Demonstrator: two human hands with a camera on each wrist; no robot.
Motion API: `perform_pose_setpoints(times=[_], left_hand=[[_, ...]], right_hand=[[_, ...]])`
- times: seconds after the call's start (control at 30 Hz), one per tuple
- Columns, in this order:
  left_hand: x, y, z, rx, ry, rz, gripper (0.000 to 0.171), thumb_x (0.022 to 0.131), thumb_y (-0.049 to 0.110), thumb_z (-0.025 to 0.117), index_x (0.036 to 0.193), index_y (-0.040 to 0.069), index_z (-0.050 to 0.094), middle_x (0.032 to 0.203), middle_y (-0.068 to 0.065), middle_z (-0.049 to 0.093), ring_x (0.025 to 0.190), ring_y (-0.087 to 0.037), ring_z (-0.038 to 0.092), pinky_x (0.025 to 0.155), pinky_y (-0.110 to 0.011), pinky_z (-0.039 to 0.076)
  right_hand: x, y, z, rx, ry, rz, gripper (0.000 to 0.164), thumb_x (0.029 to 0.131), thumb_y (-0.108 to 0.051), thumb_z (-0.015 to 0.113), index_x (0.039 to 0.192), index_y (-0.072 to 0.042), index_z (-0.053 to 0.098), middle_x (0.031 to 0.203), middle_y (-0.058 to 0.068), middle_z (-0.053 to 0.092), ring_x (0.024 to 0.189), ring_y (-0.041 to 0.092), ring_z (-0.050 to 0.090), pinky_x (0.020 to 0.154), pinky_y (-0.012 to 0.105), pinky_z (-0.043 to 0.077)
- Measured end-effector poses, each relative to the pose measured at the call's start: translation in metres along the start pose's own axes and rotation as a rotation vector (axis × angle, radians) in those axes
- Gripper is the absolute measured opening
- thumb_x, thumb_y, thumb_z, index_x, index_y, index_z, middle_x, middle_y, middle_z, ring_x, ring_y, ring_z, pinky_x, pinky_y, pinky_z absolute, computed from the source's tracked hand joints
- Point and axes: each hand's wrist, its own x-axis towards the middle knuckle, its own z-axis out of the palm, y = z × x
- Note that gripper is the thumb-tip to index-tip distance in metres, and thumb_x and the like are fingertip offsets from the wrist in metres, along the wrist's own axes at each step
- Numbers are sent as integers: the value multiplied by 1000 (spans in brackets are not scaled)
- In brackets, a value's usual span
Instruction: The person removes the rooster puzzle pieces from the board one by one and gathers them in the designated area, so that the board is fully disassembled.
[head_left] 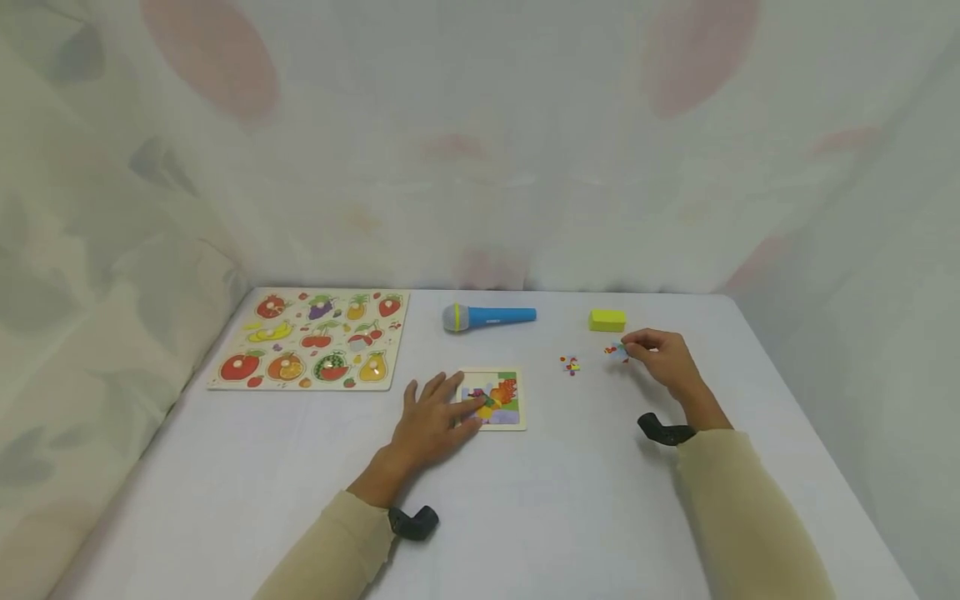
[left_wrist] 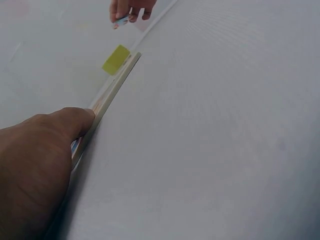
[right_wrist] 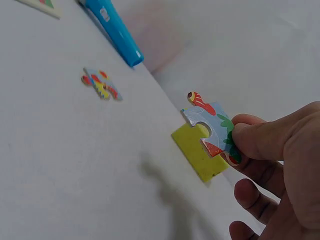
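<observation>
My right hand [head_left: 663,360] pinches a jigsaw piece [right_wrist: 212,125] between thumb and fingers, raised over the table. The piece is light blue with green and red patches and a notch in one edge. My left hand [head_left: 435,421] lies with spread fingers on a small framed jigsaw puzzle [head_left: 512,417] with a pale border, its fingertips over the picture. In the left wrist view the thumb [left_wrist: 75,120] rests at the edge of that frame. Another jigsaw piece [head_left: 571,365], red, yellow and blue, lies on the table between the puzzle and my right hand.
A yellow block [head_left: 607,321] stands behind my right hand. The blue toy microphone [head_left: 498,316] lies at the back middle. At the left is a fruit peg board [head_left: 351,340]. Fabric walls [head_left: 480,208] border the white table [head_left: 540,517] at the back and sides.
</observation>
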Motion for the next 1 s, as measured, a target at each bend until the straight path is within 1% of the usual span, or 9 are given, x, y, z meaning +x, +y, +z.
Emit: perform_pose_setpoints(times=[0.17,0.27,0.37,0.53,0.63,0.7,0.87,1.0], left_hand=[[0,-2,2,7,9,-1,42,93,55,51,131,40,60,152,-4,36,139,-31,25,106,-65,7],[0,-2,2,0,15,1,42,93,55,52,131,40,60,151,-4,36,139,-32,25,106,-65,7],[0,-2,2,-8,16,-1,42,92,56,53,131,40,60,151,-4,36,139,-32,25,106,-65,7],[1,-2,2,-7,8,-14,43,92,57,52,131,42,59,152,-2,35,140,-31,23,106,-64,6],[1,-2,2,-7,10,-14,43,92,57,53,131,42,59,152,-2,35,140,-31,24,106,-64,6],[0,-2,2,-7,15,-12,42,92,56,53,131,41,60,152,-3,36,140,-31,24,106,-64,6],[-1,-1,2,-10,18,-12,42,92,56,54,130,41,61,151,-4,36,139,-33,25,106,-65,7],[-1,0,2,-8,16,-12,42,93,56,52,130,41,60,152,-4,36,139,-33,25,106,-64,6]], right_hand=[[6,6,1,3,-46,89,20,96,-11,60,109,3,68,112,19,63,104,29,53,90,40,41],[9,10,3,-23,-66,123,20,96,-10,59,109,2,68,112,19,64,105,30,54,93,44,39],[11,13,4,-74,-74,129,19,96,-11,59,108,1,68,108,18,65,103,30,54,93,45,38],[15,18,6,-141,-79,104,19,95,-11,58,106,0,70,101,15,67,98,30,54,89,44,39],[16,20,8,-179,-78,94,19,96,-11,58,106,-2,70,99,13,67,95,29,54,86,43,40],[16,20,9,-196,-75,92,19,96,-12,58,106,-2,70,99,13,66,94,29,54,84,43,41],[15,20,10,-196,-58,129,23,96,-16,57,110,-3,70,104,14,64,94,29,52,84,43,40],[12,19,10,-168,3,166,27,97,-19,56,116,-4,67,114,16,62,99,30,51,86,43,40]])
